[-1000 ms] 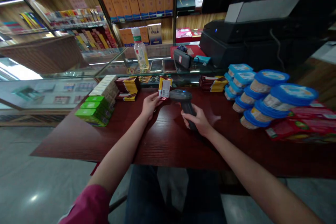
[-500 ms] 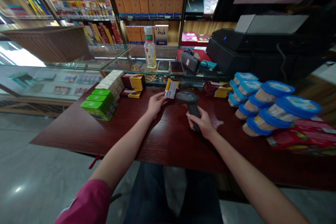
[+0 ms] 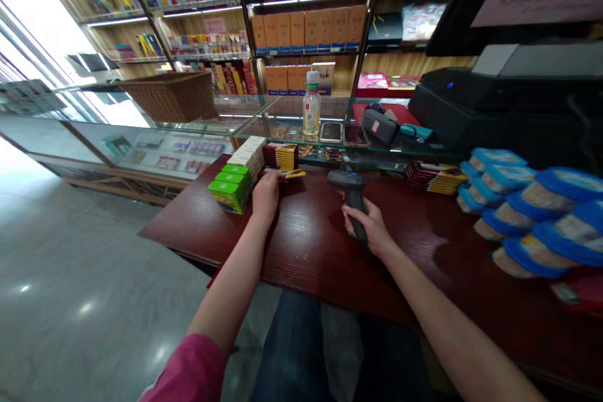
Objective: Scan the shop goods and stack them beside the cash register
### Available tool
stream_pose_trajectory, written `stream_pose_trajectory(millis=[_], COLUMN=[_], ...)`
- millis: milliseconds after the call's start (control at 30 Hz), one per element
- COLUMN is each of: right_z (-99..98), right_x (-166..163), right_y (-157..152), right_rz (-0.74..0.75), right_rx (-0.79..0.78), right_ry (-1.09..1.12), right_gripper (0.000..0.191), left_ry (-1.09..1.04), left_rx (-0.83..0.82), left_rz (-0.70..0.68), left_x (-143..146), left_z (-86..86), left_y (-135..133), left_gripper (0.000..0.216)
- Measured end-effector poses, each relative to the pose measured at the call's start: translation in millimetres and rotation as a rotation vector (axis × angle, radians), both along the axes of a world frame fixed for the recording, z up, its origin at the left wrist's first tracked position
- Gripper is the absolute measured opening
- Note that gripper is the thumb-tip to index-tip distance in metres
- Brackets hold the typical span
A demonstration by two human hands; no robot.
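Note:
My right hand [image 3: 371,230] is closed round the handle of a dark barcode scanner [image 3: 349,185] that stands on the dark red wooden table [image 3: 311,245]. My left hand [image 3: 266,193] reaches left and holds a flat red and yellow packet [image 3: 291,173], lying level just above a small pile of the same packets. That pile sits in front of a taller stack of red and yellow packets [image 3: 281,157]. Green boxes [image 3: 229,187] lie just left of the left hand.
Blue-lidded tubs [image 3: 532,217] are stacked at the right, with another stack of packets [image 3: 433,177] beside them. A glass counter [image 3: 301,129] behind the table carries a bottle [image 3: 311,103], phones and a black printer [image 3: 475,103]. Shelves of boxes fill the back wall.
My left hand has carried the packet away from the scanner's head, to the left, and laid it flat over the pile. The camera has swung left. The right hand still grips the scanner.

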State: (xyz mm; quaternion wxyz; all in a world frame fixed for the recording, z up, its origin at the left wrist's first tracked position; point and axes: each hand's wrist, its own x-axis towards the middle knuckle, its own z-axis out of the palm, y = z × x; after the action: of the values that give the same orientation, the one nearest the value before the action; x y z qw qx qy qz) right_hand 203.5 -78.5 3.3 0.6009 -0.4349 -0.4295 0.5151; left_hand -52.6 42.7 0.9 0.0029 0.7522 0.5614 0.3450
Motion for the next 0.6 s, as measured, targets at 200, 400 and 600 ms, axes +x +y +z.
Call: stream_pose_trajectory(millis=[200,400,600], right_z=[-3.6,-3.7,-5.1], right_x=[-5.2,1.2,3.2], right_y=[-2.1,-3.4,-3.5], right_rz=[0.023,-0.016,-0.024], right_rx=[-0.015,-0.026,-0.041], right_ry=[-0.068,0.002,0.015], right_gripper=[0.04,0.039,0.038], left_ry=[0.218,0.274,0.307], left_rx=[-0.11,-0.046,-0.101], left_rz=[0.167,0.106,0.149], left_x=[4.8,26.3,34.3], left_z=[-10.5,-12.1,-15.4], left_y=[2.7,-8.5,-12.7], left_gripper=[0.051,0.059,0.059])
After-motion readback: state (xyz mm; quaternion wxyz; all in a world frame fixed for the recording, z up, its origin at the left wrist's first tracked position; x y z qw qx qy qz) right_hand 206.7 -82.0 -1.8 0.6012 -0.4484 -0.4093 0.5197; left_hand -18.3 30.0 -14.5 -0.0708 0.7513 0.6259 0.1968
